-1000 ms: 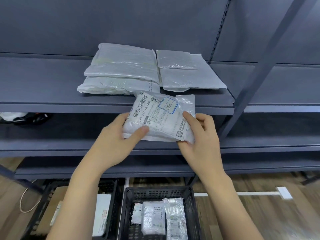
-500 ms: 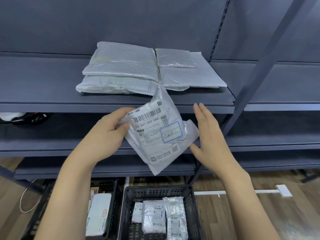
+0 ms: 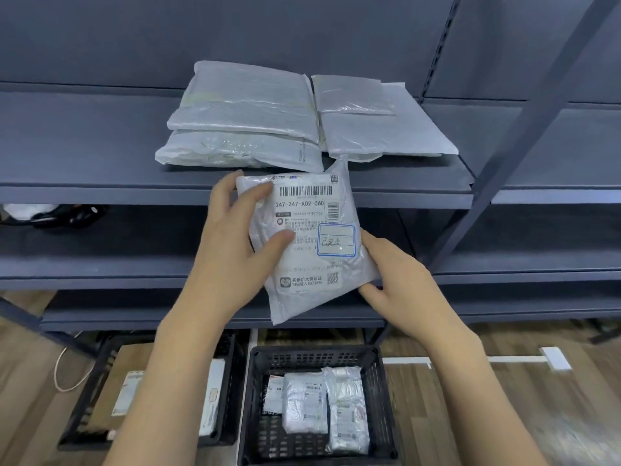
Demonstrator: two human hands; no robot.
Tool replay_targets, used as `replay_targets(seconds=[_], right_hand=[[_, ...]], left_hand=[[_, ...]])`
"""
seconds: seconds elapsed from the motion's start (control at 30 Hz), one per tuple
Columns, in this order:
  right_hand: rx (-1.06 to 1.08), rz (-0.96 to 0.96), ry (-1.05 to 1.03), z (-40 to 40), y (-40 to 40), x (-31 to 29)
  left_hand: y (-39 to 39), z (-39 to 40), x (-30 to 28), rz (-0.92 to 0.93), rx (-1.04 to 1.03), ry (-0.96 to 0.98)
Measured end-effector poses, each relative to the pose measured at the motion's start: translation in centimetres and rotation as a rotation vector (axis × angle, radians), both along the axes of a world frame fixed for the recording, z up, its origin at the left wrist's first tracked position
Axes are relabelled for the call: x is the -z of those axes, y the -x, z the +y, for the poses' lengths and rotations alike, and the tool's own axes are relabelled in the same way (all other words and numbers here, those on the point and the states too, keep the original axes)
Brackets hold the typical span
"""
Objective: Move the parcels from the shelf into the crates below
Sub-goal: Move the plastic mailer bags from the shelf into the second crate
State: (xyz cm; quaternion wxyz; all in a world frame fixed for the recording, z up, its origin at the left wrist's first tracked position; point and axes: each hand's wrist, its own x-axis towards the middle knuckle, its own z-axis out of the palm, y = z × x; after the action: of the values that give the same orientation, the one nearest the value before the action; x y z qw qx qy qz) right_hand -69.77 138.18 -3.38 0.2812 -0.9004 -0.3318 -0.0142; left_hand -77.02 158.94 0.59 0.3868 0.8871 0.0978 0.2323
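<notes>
Both forearms are reaching up and forward from the bottom edge toward the shelf [image 3: 100,193], and the two hands are meeting on a small white parcel [image 3: 311,243] held in the air just in front of the shelf's front lip, label side facing the camera and tilted slightly. The left hand [image 3: 232,250] is gripping the parcel's left edge: its thumb is lying across the front of the label below the barcode, an upper finger is curling over the top left corner, and the remaining fingers [image 3: 258,193] are disappearing behind the wrapper. The right hand [image 3: 400,280] is cupping the parcel's lower right edge, with the thumb along the bottom margin and the fingers tucked behind the plastic, so it is also holding the parcel. Behind the parcel, further back on the shelf, a stack of grey parcels [image 3: 248,119] is lying flat, with two thinner grey parcels [image 3: 376,126] just beside it to the right. Directly below the held parcel, on the floor, a black crate [image 3: 255,398] is holding several small white packets [image 3: 305,401], and a second crate [image 3: 80,418] with larger packages is standing just beside it to the left
</notes>
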Motion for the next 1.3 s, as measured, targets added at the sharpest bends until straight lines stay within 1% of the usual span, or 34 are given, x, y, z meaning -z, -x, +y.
replay_targets(seconds=[0.1, 0.23, 0.33, 0.43, 0.53, 0.63, 0.73, 0.8, 0.93, 1.07, 1.17, 1.3], right_hand=[[-0.002, 0.016, 0.023, 0.9, 0.3, 0.8], [0.016, 0.058, 0.036, 1.6, 1.3, 2.7], [0.052, 0.135, 0.056, 1.6, 2.6, 5.4], [0.087, 0.260, 0.112, 1.3, 4.4, 9.3], [0.137, 0.412, 0.169, 0.1, 6.6, 13.3], [0.177, 0.526, 0.278, -1.3, 8.5, 17.0], [0.173, 0.624, 0.378, -2.4, 10.1, 20.8], [0.151, 0.695, 0.447, -2.8, 10.8, 23.5], [0.084, 0.843, 0.571, -2.4, 11.6, 29.2], [0.003, 0.868, 0.677, -1.4, 11.3, 36.1], [-0.034, 0.854, 0.728, -0.9, 10.6, 42.3], [-0.052, 0.802, 0.749, -0.2, 10.2, 52.2]], left_hand=[[0.4, -0.4, 1.5, 0.021, 0.043, -0.038], [0.6, 0.1, 3.9, 0.057, 0.099, -0.004], [1.0, 0.5, 6.8, 0.138, 0.140, 0.004], [1.8, 0.2, 10.6, 0.227, 0.174, 0.039], [2.8, -0.9, 15.2, 0.343, 0.191, 0.087], [4.1, -2.1, 19.9, 0.506, 0.209, 0.146], [5.9, -2.9, 24.7, 0.664, 0.243, 0.170], [7.1, -3.4, 28.2, 0.726, 0.234, 0.192], [9.1, -3.7, 35.1, 0.874, 0.167, 0.270], [9.7, -3.4, 41.6, 1.022, 0.126, 0.288], [9.0, -2.9, 47.5, 1.025, 0.171, 0.219], [7.7, -1.8, 56.6, 1.039, 0.263, 0.130]])
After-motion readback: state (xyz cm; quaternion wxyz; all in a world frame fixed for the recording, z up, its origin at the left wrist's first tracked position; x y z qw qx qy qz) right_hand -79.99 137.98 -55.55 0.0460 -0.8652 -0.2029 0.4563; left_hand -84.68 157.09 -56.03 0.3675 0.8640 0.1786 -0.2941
